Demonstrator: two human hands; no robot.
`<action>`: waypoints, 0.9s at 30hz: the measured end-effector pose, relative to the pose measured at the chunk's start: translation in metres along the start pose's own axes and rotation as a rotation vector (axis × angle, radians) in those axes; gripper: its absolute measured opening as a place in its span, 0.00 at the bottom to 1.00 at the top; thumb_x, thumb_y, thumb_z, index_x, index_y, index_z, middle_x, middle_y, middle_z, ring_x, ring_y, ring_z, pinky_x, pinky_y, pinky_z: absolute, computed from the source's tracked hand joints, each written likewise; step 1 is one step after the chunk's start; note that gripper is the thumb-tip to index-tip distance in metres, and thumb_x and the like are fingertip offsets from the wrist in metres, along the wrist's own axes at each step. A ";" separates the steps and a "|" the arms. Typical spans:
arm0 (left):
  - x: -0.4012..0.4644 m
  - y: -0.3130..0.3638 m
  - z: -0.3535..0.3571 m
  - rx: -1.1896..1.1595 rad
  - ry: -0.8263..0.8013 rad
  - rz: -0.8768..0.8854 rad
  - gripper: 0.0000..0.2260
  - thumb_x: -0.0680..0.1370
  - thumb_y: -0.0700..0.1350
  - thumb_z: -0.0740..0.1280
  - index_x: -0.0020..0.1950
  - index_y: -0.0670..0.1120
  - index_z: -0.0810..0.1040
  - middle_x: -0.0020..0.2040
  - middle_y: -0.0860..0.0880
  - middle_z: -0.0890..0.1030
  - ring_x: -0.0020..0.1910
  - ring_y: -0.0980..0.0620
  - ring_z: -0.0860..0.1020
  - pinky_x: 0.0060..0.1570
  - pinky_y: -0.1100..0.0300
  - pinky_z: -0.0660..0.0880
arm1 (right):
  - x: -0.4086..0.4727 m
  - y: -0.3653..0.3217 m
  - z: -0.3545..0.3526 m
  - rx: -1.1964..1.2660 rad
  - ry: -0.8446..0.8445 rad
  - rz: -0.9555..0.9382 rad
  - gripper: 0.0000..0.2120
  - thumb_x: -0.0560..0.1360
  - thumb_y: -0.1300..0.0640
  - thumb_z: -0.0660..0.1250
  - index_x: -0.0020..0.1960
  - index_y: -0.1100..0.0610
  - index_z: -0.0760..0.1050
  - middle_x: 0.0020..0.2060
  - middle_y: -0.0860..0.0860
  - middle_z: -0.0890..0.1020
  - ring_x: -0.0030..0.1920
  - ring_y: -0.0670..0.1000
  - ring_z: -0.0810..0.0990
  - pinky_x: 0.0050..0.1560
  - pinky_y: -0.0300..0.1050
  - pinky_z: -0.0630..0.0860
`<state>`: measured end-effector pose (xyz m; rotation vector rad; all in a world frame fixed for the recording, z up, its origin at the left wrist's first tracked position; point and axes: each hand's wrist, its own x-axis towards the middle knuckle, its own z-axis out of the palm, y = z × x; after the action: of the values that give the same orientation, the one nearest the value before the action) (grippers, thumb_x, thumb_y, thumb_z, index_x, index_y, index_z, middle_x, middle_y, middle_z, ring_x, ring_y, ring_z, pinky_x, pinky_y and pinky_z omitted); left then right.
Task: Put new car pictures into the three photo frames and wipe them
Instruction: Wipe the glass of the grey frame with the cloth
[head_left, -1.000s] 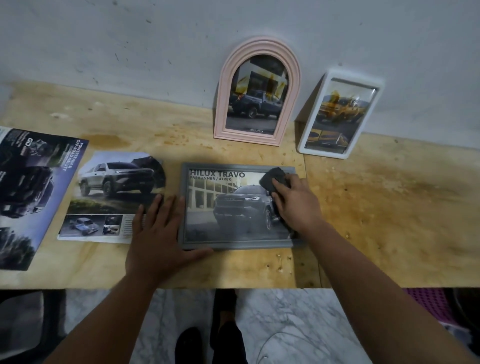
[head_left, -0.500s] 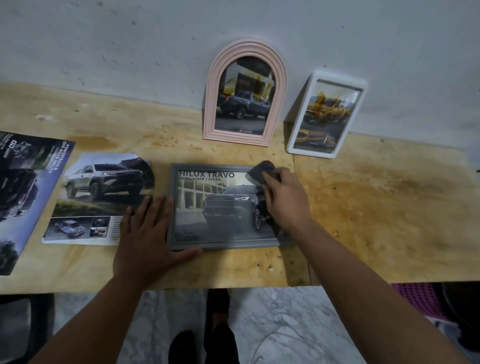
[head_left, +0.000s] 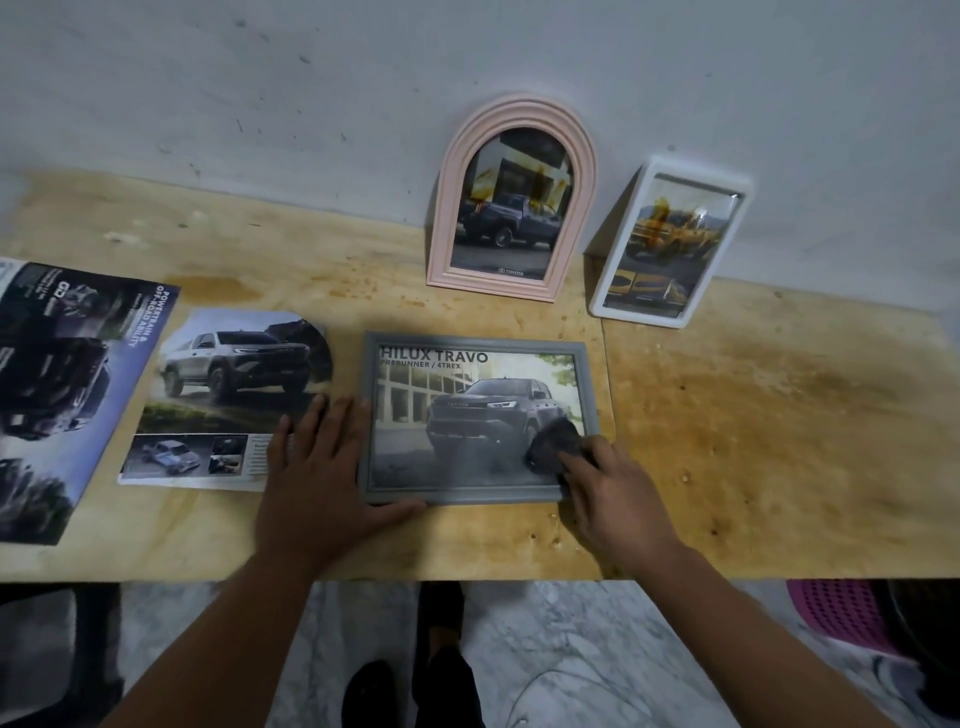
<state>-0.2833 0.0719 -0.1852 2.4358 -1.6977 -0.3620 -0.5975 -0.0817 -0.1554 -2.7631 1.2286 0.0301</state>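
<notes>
Grey frame (head_left: 475, 343) lies flat near the table's (head_left: 779, 441) front edge, mid-width, Hilux picture inside. Right hand (head_left: 615, 499) grasps a dark cloth (head_left: 553, 447) on the glass at the frame's near-right corner; fingertips buried in the cloth, hard to make out. Left hand (head_left: 317, 478) flat, fingers straight, against the frame's left side, thumb along its front edge. Pink arched frame (head_left: 519, 111) and white frame (head_left: 613, 280) lean on the wall at the back edge; glare probably hides their pictures' detail. Loose car page (head_left: 228, 384) partly under the left hand; brochure (head_left: 62, 374) cut off at left.
</notes>
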 end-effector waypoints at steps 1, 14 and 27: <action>0.000 0.000 0.000 0.001 -0.002 0.001 0.58 0.65 0.86 0.52 0.84 0.48 0.52 0.84 0.46 0.56 0.84 0.45 0.48 0.80 0.38 0.48 | -0.004 -0.004 0.002 0.021 0.015 -0.027 0.17 0.76 0.56 0.66 0.64 0.55 0.79 0.55 0.55 0.77 0.47 0.59 0.76 0.40 0.50 0.74; 0.000 -0.007 0.006 0.012 -0.009 0.016 0.56 0.67 0.85 0.52 0.84 0.47 0.56 0.83 0.45 0.60 0.83 0.43 0.51 0.79 0.37 0.50 | 0.051 -0.134 0.041 0.312 0.101 -0.374 0.14 0.79 0.55 0.65 0.62 0.55 0.81 0.60 0.57 0.79 0.55 0.60 0.77 0.48 0.53 0.76; 0.001 -0.004 0.002 0.020 -0.037 0.010 0.61 0.64 0.86 0.52 0.84 0.44 0.55 0.83 0.45 0.59 0.84 0.43 0.50 0.79 0.36 0.50 | 0.074 -0.001 0.022 0.070 0.186 0.073 0.17 0.79 0.59 0.66 0.67 0.57 0.78 0.58 0.59 0.77 0.53 0.62 0.77 0.46 0.54 0.77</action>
<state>-0.2796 0.0723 -0.1888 2.4486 -1.7360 -0.3929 -0.5468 -0.1334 -0.1816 -2.7103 1.3459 -0.2637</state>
